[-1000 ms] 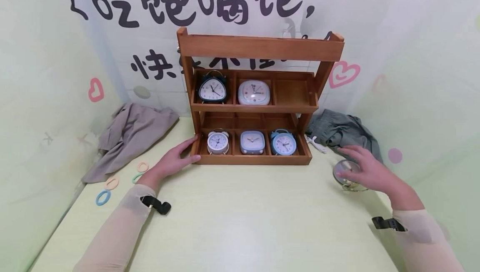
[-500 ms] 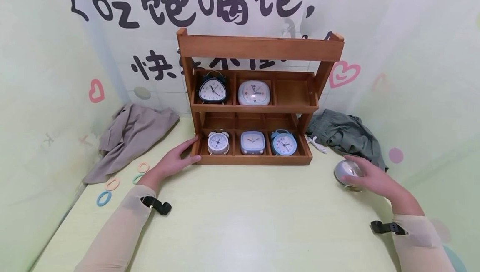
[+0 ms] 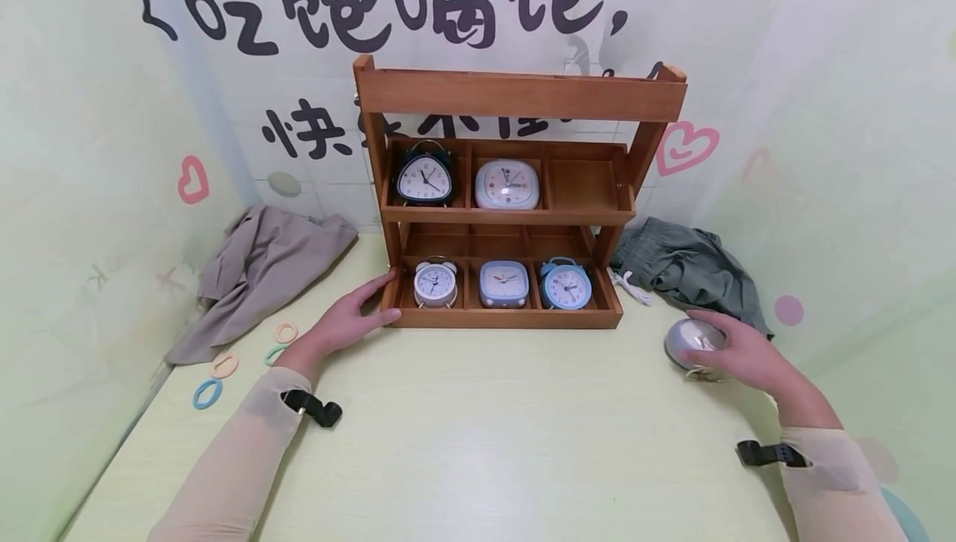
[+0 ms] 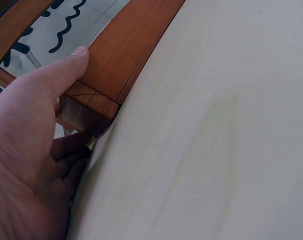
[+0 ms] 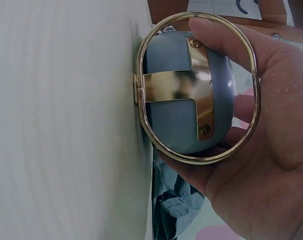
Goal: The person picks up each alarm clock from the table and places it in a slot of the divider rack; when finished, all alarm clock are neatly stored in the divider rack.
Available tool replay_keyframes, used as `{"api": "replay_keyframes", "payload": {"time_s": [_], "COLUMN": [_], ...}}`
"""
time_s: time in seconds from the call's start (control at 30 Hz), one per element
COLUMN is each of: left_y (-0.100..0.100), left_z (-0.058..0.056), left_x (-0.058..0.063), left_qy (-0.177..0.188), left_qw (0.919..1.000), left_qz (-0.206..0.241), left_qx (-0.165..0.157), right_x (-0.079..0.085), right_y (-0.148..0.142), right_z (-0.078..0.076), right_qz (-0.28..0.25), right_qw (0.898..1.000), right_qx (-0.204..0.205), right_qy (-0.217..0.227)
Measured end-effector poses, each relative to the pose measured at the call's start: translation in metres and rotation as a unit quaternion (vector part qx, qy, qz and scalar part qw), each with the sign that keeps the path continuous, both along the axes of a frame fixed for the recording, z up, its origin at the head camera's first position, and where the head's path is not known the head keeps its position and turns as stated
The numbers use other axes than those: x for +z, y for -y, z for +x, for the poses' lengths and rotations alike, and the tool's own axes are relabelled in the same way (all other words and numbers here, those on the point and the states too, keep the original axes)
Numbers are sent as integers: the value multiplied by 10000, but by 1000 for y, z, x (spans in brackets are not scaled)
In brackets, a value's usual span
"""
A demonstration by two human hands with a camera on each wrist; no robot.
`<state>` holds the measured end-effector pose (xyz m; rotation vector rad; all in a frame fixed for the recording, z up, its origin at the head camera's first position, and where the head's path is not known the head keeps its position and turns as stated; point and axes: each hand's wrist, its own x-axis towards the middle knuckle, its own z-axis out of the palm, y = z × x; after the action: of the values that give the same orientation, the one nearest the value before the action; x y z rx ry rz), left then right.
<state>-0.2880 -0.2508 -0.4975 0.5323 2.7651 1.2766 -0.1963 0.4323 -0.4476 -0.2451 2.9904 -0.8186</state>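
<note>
At the right of the table, my right hand (image 3: 739, 353) grips a rounded grey clock (image 3: 689, 341) with thumb and fingers on either side. The right wrist view shows the clock's gold bracket (image 5: 176, 85) and gold ring (image 5: 255, 90), close to the tabletop. My left hand (image 3: 347, 322) holds the lower left corner of a two-tier wooden rack (image 3: 508, 319); its thumb (image 4: 74, 62) lies on the front and its fingers are at the side. Below stand a white clock (image 3: 435, 283), a lilac clock (image 3: 504, 283) and a blue clock (image 3: 566, 286). Above are a black clock (image 3: 424, 179) and a pale clock (image 3: 507, 185).
The upper right compartment (image 3: 586, 185) holds no clock. A grey-brown cloth (image 3: 276, 268) lies at the left, near several hair ties, including a blue one (image 3: 207, 393). A dark green cloth (image 3: 687, 264) with a white cord (image 3: 631, 287) lies behind my right hand.
My right hand has lowered slightly and closed its fingers round the grey clock, which has tilted or turned a little. The left hand has stayed at the rack's corner.
</note>
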Motion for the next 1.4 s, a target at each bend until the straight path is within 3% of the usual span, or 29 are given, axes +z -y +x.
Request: {"api": "replay_keyframes", "payload": {"time_s": [0.2, 0.37, 0.6, 0.83, 0.97, 1.1, 1.4], "left_y": [0, 0, 3, 3, 4, 4, 4], "left_z": [0, -2, -2, -1, -1, -3, -5], "left_x": [0, 0, -1, -3, -5, -7, -8], "left_qy": [5, -27, -7, 15, 40, -4, -1], "left_qw": [10000, 10000, 10000, 9999, 9999, 10000, 9999], "left_qz": [32, 28, 42, 110, 107, 77, 104], "left_qx": [-25, -42, -31, -26, -3, 6, -31], "right_x": [10, 37, 94, 136, 150, 159, 159], "right_y": [14, 36, 88, 140, 163, 180, 196], "right_z": [-1, -4, -20, -50, -72, -94, -135], "right_qz": [-68, -302, -624, -939, -1029, -1039, -685], "right_qw": [9986, 9907, 9699, 9423, 9343, 9329, 9422], "right_qx": [19, 171, 491, 849, 742, 537, 233], "right_qy": [-528, -1319, -2304, -3098, -3332, -3406, -3273]}}
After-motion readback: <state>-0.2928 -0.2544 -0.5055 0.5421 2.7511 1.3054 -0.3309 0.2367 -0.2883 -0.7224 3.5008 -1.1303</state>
